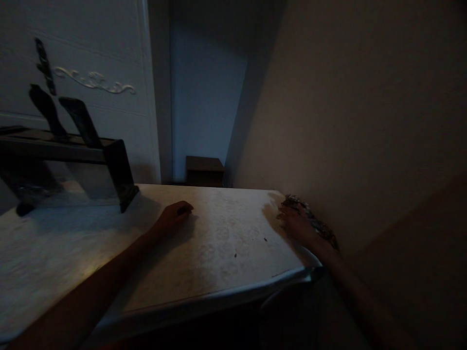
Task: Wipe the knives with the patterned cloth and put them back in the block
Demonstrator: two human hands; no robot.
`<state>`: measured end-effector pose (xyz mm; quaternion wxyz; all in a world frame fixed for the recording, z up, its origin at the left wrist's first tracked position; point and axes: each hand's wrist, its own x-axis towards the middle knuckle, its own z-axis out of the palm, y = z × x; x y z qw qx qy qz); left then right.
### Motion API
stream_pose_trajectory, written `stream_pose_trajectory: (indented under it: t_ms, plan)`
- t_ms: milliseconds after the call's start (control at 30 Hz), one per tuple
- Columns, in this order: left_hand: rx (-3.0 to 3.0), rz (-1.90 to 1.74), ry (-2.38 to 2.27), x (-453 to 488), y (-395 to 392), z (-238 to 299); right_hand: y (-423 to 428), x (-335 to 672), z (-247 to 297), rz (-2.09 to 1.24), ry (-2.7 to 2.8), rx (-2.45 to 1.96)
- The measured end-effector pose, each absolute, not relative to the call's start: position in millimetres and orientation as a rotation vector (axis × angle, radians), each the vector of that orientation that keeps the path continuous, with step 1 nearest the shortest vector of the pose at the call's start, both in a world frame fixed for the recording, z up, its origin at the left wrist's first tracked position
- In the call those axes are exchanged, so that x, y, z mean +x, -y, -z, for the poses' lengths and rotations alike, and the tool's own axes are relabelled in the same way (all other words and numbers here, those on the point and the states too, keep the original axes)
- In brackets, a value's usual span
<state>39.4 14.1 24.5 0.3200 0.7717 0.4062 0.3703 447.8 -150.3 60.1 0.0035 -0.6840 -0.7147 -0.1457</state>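
My left hand (pixel 174 216) rests on the pale countertop (pixel 219 243) near its middle, fingers curled under with a small dark thing at the fingertips that I cannot make out. At the counter's right edge by the wall, my right hand (pixel 297 224) lies on a crumpled, shiny piece of foil (pixel 316 224). Its fingers lie loosely over the foil; the light is too dim to show a grip.
A dark knife block (pixel 73 155) with several handles sticking up stands at the back left of the counter. A white panelled door (pixel 91 73) is behind it. A beige wall (pixel 346 121) runs along the right. A small dark box (pixel 204 170) sits beyond the counter.
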Motion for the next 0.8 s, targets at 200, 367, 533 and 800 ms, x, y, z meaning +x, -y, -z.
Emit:
stream_pose_trajectory:
  t_ms: [200, 367, 533, 800]
  plan:
    - [2.021, -0.976, -1.073, 40, -12, -23, 117, 395, -57, 0.228, 2.18, -1.77]
    - [1.95, -1.01, -1.013, 39, -13, -19, 78, 357, -43, -0.039, 2.102, -1.683]
    - [1.914, -1.03, -1.053, 37, -16, -16, 45, 326, -34, -0.197, 2.064, -1.495]
    - [1.771, -1.027, -1.06, 33, -24, -17, 22, 314, -10, -0.319, 2.038, -1.326]
